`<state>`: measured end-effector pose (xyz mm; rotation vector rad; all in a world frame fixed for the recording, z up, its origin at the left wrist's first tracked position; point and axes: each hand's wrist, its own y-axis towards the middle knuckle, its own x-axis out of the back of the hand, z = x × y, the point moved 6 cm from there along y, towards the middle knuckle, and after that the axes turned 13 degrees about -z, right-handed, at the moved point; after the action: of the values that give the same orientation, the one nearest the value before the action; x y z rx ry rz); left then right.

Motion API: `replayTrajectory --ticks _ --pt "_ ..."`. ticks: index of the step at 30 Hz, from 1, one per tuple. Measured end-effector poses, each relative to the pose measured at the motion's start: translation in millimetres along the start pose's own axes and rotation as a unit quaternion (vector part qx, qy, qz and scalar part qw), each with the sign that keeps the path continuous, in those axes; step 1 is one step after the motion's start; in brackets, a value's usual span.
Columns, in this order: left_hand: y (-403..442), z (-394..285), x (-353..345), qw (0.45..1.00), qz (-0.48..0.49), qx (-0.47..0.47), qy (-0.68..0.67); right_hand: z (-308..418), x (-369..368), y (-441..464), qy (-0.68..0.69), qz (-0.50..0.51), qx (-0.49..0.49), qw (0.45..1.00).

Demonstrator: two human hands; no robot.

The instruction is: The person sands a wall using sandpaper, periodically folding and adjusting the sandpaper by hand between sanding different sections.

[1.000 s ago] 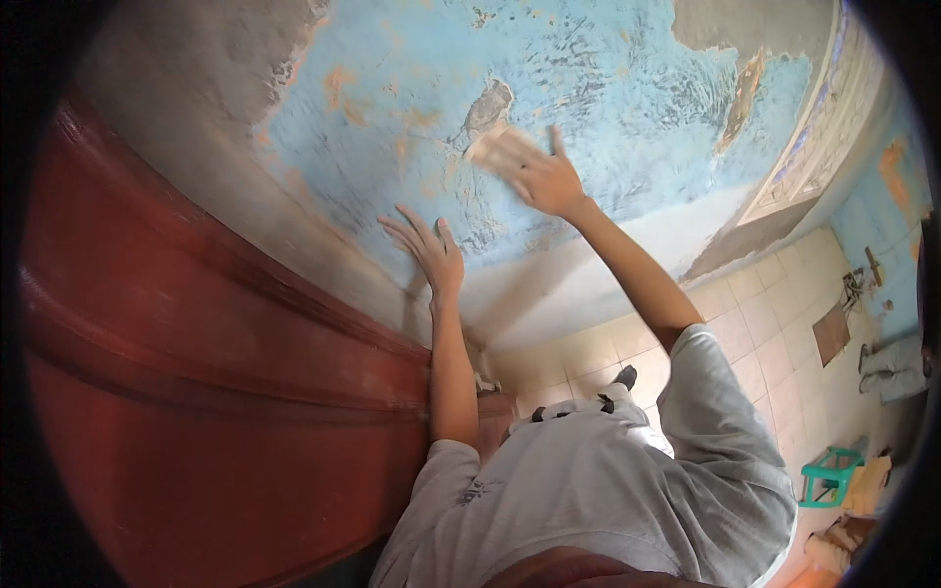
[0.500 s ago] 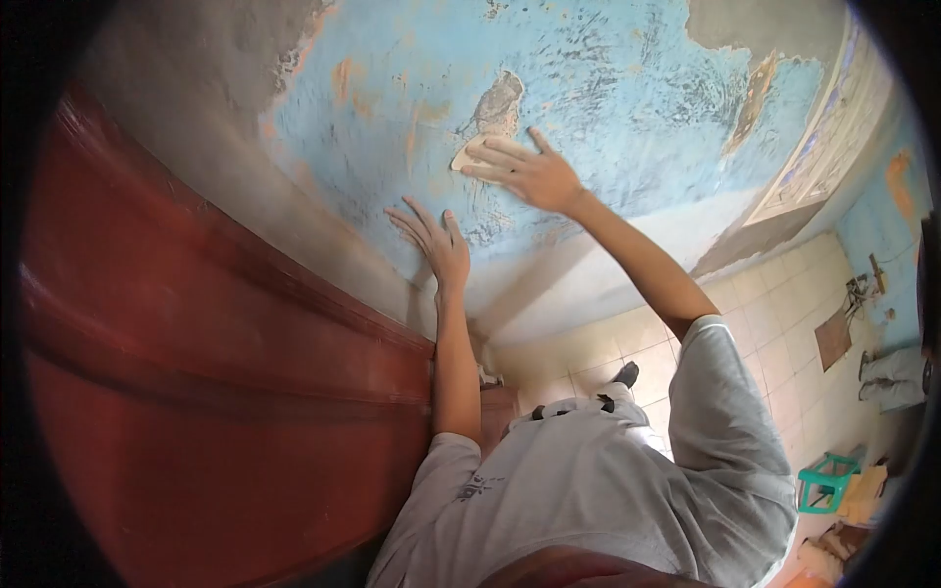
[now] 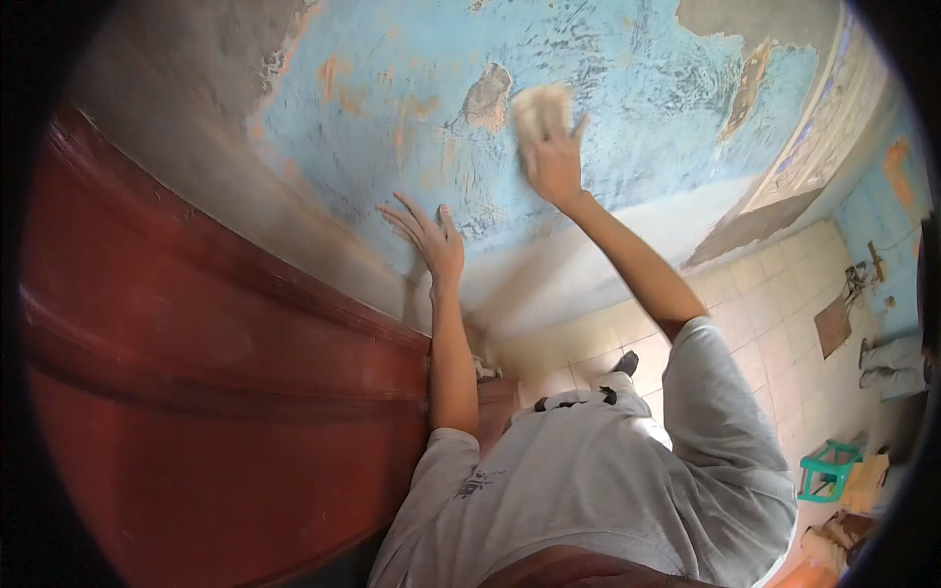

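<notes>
My left hand (image 3: 429, 238) rests on the blue wall (image 3: 363, 147) with its fingers spread, and holds nothing. Higher up and to the right, my right hand (image 3: 555, 162) presses a cream-coloured pad (image 3: 540, 106) against the wall. Motion blurs the pad and the fingertips, so whether it is a sponge or a folded sheet cannot be told. Left of the pad is a bare grey patch (image 3: 487, 96) where the paint and plaster have come off. Scratches, dark specks and orange stains mark the paint around both hands.
A dark red wooden panel (image 3: 216, 363) stands close on my left. Below the wall lies a tiled floor (image 3: 755, 314). At the lower right are a green stool (image 3: 829, 470) and another person's legs (image 3: 894, 365). A patterned light panel (image 3: 818, 127) edges the wall's right side.
My right hand has swept the cream-coloured pad up and to the right, from below the bare patch to its right side. The left hand stays nearly in place.
</notes>
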<state>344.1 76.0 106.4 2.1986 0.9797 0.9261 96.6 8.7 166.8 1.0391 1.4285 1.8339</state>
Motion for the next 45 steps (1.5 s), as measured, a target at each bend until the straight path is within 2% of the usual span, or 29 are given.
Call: replayTrajectory --ticks 1,5,6,7,9,10,11,12,13,15,16,19,22,24,26,27,28,29,30,31,32,33,34,35,37,38,40,41,45 --pt "-0.5 3.1 -1.2 1.0 0.004 0.001 0.002 12.0 -9.7 -19.2 0.024 0.147 0.147 0.978" --pt "0.0 -1.1 -2.5 1.0 -0.008 -0.017 -0.017 7.2 -1.3 3.6 0.131 0.226 0.233 0.937" --pt "1.3 -1.2 -3.0 1.0 0.003 -0.001 -0.012 -0.5 9.4 35.5 0.016 0.081 0.095 0.992" --pt "3.2 -0.8 -3.6 1.0 0.002 -0.001 -0.011 -5.7 23.1 49.3 -0.098 -0.066 -0.05 0.992" --pt "-0.4 1.7 -4.2 1.0 -0.001 -0.004 -0.009 1.1 14.1 41.3 -0.067 -0.116 -0.103 0.986" --pt "-1.7 -1.0 -2.6 1.0 0.002 -0.003 -0.003 20.7 -3.2 24.8 0.045 0.015 0.06 0.997" --pt "-0.2 -4.1 -3.2 1.0 -0.003 0.008 -0.002 40.0 -16.0 1.2 0.156 0.14 0.218 0.953" --pt "2.5 -9.0 -2.4 1.0 -0.009 0.016 -0.003 41.0 -17.1 5.1 0.184 0.167 0.224 0.942" --pt "3.3 -14.1 -1.4 1.0 -0.006 0.011 0.002 35.8 -18.3 12.7 0.187 0.163 0.219 0.944" --pt "0.3 -23.5 1.9 1.0 -0.007 0.021 0.01 10.9 -8.8 37.6 -0.013 0.034 0.143 0.989" --pt "-1.3 -29.5 9.0 1.0 -0.008 0.027 0.015 6.5 4.0 49.2 -0.062 -0.035 -0.009 0.997" --pt "-20.1 -44.6 31.3 0.99 -0.003 0.132 -0.044 30.8 -14.5 -4.1 -0.038 0.025 -0.03 0.999" --pt "-67.8 -66.3 40.9 0.976 -0.002 0.157 -0.148 55.2 -11.0 -115.1 0.111 0.213 0.209 0.948" --pt "-112.4 -63.6 32.8 0.962 0.063 0.195 -0.18 35.0 -14.4 -198.3 0.111 0.354 0.187 0.909" --pt "-154.6 -56.8 35.4 0.94 0.104 0.267 -0.186 23.0 4.8 -247.6 0.046 0.519 0.074 0.85" --pt "-179.7 -53.3 27.3 0.911 0.155 0.324 -0.204 18.6 12.3 -254.2 0.079 0.605 -0.04 0.791" --pt "-204.0 -41.2 19.6 0.94 0.118 0.274 -0.169 15.3 24.3 -260.4 0.104 0.679 -0.152 0.71" --pt "-231.9 -21.2 6.8 0.938 0.103 0.288 -0.164 11.6 31.3 -277.9 0.107 0.69 -0.137 0.702" --pt "-258.4 -4.5 -8.0 0.948 0.111 0.275 -0.113 8.5 37.1 -298.3 0.301 0.615 -0.298 0.665" --pt "-269.8 -5.9 -17.0 0.956 0.119 0.26 -0.061 2.6 48.5 -296.6 0.469 0.498 -0.443 0.579" --pt "-291.4 -1.5 -33.8 0.905 0.144 0.383 -0.119 -5.2 58.1 -303.6 0.468 0.512 -0.435 0.574" --pt "-297.6 -9.0 -41.3 0.902 0.131 0.393 -0.121 -10.6 69.5 -293.4 0.48 0.467 -0.515 0.536" --pt "-308.4 -17.5 -51.8 0.821 0.107 0.5 -0.254 -24.5 76.9 -287.2 0.486 0.417 -0.588 0.493" --pt "-316.5 -28.5 -63.9 0.713 0.079 0.584 -0.38 -41.8 79.4 -285.0 0.486 0.431 -0.58 0.492" --pt "-318.9 -46.8 -75.6 0.723 0.061 0.576 -0.377 -74.8 83.4 -282.5 0.458 0.509 -0.441 0.58" --pt "-319.4 -55.7 -83.2 0.74 0.075 0.556 -0.372 -94.0 83.6 -285.1 0.442 0.539 -0.415 0.585" --pt "-327.4 -71.9 -91.8 0.752 0.077 0.545 -0.363 -119.0 98.3 -274.3 0.457 0.542 -0.443 0.549" --pt "-325.7 -81.6 -100.9 0.789 0.159 0.496 -0.326 -131.5 103.9 -267.4 0.471 0.531 -0.475 0.52" --pt "-324.3 -122.9 -127.9 0.838 0.316 0.388 -0.217 -171.9 113.0 -266.9 0.457 0.547 -0.465 0.525"
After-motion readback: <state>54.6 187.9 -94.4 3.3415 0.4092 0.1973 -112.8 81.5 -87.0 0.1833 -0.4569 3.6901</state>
